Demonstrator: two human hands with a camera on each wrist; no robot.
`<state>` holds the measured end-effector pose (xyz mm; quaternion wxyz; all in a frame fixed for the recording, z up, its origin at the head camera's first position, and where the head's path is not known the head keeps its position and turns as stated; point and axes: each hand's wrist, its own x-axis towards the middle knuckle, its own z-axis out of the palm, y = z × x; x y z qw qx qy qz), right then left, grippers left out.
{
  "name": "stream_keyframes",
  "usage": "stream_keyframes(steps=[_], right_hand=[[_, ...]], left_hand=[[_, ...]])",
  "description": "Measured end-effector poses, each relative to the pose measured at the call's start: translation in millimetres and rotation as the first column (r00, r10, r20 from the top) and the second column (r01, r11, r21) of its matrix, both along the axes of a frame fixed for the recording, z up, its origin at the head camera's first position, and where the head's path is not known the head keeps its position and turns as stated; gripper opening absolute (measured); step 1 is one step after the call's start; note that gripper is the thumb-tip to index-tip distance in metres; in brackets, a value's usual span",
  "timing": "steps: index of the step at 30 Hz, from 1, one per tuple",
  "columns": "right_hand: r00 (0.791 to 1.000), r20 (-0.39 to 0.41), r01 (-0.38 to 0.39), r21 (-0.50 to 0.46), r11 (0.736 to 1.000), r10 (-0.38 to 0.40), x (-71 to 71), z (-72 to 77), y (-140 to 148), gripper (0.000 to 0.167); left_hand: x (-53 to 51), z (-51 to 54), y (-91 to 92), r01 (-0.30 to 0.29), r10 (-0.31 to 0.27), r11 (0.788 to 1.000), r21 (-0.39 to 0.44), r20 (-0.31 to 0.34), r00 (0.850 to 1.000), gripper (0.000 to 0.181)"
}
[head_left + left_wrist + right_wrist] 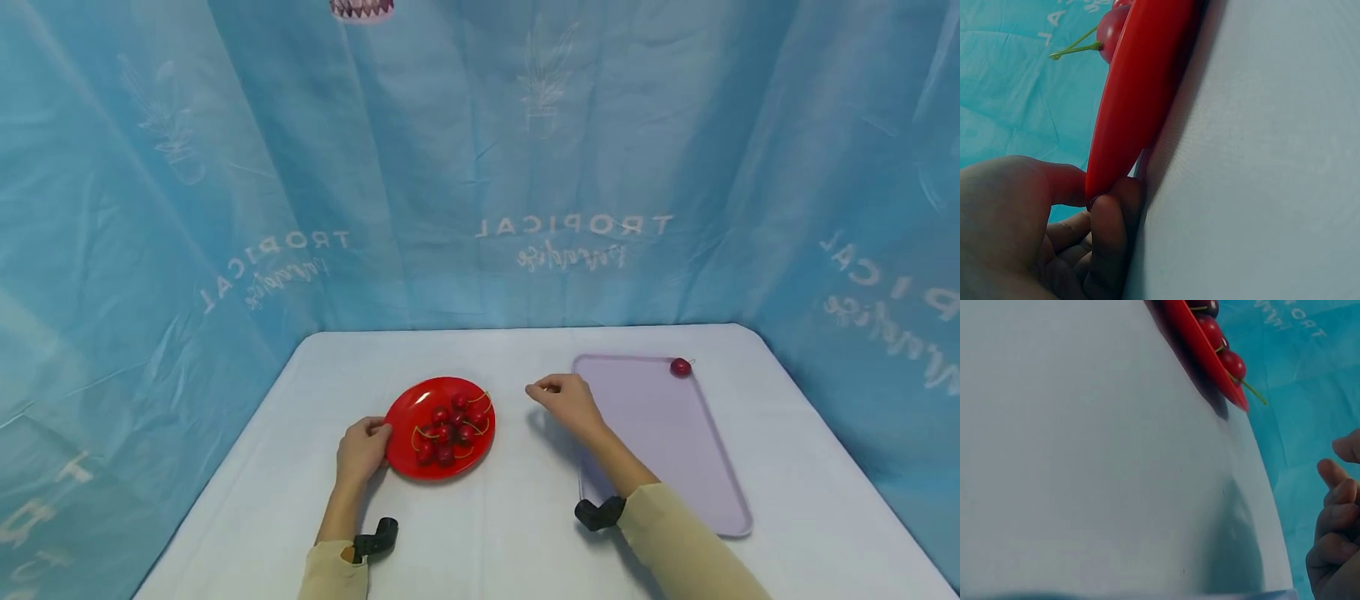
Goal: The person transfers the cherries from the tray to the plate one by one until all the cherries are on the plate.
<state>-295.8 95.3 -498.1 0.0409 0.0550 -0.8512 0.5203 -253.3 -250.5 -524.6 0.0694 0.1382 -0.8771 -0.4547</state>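
A round red plate point(405, 421) holds several dark red cherries point(444, 433) with green stems. At the plate's left rim, my left hand point(362, 450) pinches the edge, thumb on top and fingers beneath, as the left wrist view shows. That rim looks slightly raised off the table point(1260, 150). My right hand point(567, 404) hovers between the plate and a pale purple tray point(652, 425). Nothing shows between its thumb and index finger, which stand apart in the right wrist view; the other fingers point(1335, 519) are loosely curled. A single cherry point(680, 367) lies at the tray's far right corner.
The white tabletop point(517, 517) carries the plate on the left and the shallow, low-rimmed tray on the right. Blue printed curtains point(570, 167) surround the table at the back and sides. My right forearm crosses over the tray's near left part.
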Motion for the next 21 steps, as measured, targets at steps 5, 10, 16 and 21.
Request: stream_keyframes(steps=[5,10,16,21], right_hand=[[1.000,-0.008,0.008,0.015,1.000,-0.008,1.8,0.7,7.4,0.025],[0.999,-0.022,0.036,0.029,0.999,-0.035,0.8,2.7,24.6,0.028],[0.997,0.001,0.077,0.038,0.996,-0.077,-4.1,7.6,48.1,0.035],[0.992,0.034,0.121,0.039,0.992,-0.123,-10.8,6.9,71.9,0.042]], left_hand=[[5.0,0.2,-2.1,-0.021,0.021,1.000,0.006,0.014,1.000,0.035],[4.1,0.5,-0.9,-0.009,0.009,1.000,0.019,0.009,1.000,0.035],[2.2,1.1,-0.1,-0.013,0.013,1.000,0.015,0.005,1.000,0.034],[0.9,0.9,0.4,0.004,-0.004,1.000,0.021,0.003,1.000,0.035]])
